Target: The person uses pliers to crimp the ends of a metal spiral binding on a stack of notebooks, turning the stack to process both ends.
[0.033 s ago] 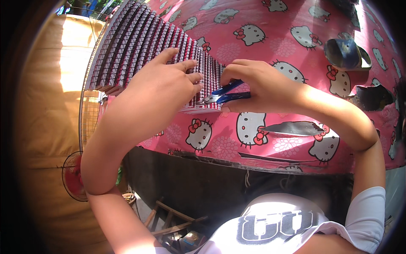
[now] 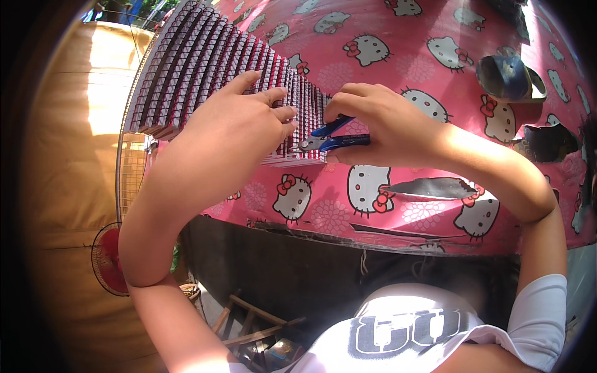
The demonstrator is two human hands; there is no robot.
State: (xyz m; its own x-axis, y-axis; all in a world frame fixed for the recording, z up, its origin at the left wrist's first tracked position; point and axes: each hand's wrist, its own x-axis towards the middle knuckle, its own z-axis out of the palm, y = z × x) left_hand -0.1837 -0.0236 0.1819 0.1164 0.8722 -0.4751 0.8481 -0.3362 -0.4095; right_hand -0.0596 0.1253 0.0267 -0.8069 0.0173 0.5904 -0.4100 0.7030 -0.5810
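The stack of ridged strips (image 2: 230, 81) lies on the pink table (image 2: 435, 205). The left hand (image 2: 230, 130) presses flat on its near end, grip released. Just right, the right hand (image 2: 385, 124) clenches blue-handled cutters (image 2: 329, 140), whose tips should bite squarely at the stack's edge.

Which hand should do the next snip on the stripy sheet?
Probably the right hand: it already grips the blue cutters, tips at the ribbed sheet's edge. The left hand lies flat on the sheet.

White short-sleeved shirt (image 2: 410, 329) with dark block print, forearms bare
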